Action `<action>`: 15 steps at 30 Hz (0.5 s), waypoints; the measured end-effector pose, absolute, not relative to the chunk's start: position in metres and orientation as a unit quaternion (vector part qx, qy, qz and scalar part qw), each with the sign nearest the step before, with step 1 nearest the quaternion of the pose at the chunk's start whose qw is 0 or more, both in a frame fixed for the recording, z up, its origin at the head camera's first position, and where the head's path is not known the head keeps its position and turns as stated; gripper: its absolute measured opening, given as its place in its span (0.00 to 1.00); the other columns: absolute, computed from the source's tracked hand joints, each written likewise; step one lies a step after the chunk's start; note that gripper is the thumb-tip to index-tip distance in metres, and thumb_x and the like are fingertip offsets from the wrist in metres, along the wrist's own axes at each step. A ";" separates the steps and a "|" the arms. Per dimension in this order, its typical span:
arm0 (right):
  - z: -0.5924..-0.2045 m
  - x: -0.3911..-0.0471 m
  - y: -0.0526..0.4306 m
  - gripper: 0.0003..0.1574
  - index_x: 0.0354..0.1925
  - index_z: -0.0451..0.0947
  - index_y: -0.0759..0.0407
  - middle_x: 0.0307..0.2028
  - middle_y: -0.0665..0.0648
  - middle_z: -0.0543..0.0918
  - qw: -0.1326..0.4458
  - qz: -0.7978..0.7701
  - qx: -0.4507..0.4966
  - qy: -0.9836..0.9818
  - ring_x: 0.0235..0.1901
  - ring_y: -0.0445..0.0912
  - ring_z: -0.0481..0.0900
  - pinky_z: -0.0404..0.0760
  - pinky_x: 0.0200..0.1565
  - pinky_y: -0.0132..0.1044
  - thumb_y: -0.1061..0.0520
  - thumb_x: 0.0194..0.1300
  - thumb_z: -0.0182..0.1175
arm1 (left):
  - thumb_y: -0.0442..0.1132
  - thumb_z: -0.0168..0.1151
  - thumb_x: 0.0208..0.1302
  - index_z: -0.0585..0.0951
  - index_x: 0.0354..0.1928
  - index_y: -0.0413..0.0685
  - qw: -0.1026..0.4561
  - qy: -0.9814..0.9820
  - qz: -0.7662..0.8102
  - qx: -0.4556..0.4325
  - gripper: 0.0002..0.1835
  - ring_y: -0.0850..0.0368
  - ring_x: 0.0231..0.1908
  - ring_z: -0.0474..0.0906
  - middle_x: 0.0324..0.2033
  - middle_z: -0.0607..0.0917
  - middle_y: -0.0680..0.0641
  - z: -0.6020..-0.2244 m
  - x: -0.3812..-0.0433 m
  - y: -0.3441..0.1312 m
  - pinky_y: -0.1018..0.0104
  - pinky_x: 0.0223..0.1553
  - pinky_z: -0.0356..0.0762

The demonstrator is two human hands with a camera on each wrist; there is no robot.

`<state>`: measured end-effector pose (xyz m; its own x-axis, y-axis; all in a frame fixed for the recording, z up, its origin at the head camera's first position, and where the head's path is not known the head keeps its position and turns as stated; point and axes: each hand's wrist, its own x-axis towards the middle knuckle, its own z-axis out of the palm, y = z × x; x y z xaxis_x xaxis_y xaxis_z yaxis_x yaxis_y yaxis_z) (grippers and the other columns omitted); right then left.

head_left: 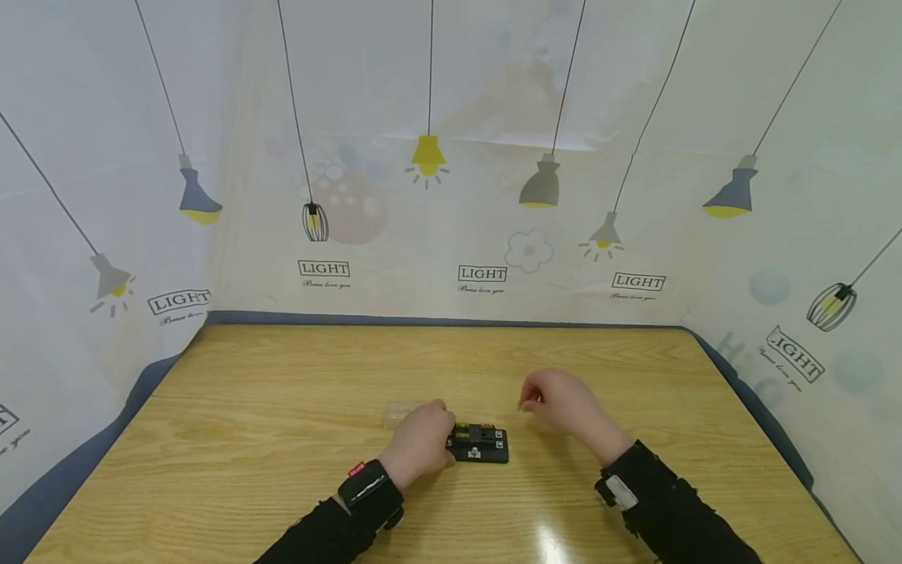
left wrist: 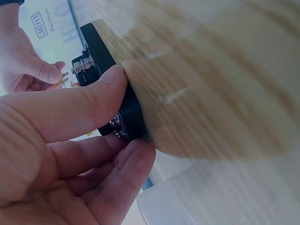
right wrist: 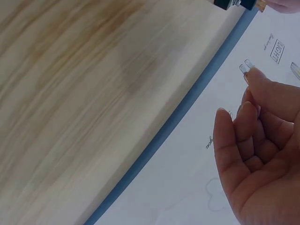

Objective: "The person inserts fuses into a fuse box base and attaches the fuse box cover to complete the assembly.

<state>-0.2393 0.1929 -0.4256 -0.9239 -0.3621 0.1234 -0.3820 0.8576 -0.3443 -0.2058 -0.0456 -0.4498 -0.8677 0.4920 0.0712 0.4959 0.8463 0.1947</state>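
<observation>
A black fuse block [head_left: 493,448] with metal screw terminals and some yellowish fuses on top rests on the wooden table. My left hand [head_left: 417,440] grips its left end, the thumb on the near side and the fingers on the far side, as the left wrist view shows. Off to the block's right, my right hand [head_left: 567,406] is raised above the table. Between its thumb and finger it pinches a small blade fuse [right wrist: 244,66], whose two metal prongs stick out past the fingertips. The fuse is apart from the block.
A clear plastic cover [head_left: 397,413] lies just beyond and left of my left hand. The wooden table [head_left: 282,376] reaches back to a printed curtain [head_left: 395,258] with lamp drawings, which also hangs at both sides.
</observation>
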 end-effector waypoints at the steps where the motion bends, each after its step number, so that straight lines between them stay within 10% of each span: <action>1: -0.425 -0.238 0.191 0.08 0.24 0.75 0.46 0.23 0.42 0.73 0.027 0.185 0.194 -0.963 0.25 0.37 0.69 0.72 0.31 0.34 0.56 0.53 0.65 | 0.44 0.75 0.37 0.81 0.33 0.45 0.009 -0.961 -0.104 -0.257 0.19 0.60 0.27 0.71 0.29 0.74 0.51 -0.450 -0.206 -0.046 0.68 0.30 0.72; 15: -0.430 -0.229 0.178 0.06 0.27 0.76 0.46 0.24 0.40 0.74 0.041 0.189 0.260 -0.946 0.26 0.34 0.70 0.73 0.31 0.32 0.56 0.53 0.65 | 0.43 0.75 0.37 0.81 0.33 0.45 0.009 -0.961 -0.106 -0.256 0.19 0.60 0.27 0.70 0.29 0.74 0.51 -0.449 -0.205 -0.046 0.68 0.29 0.72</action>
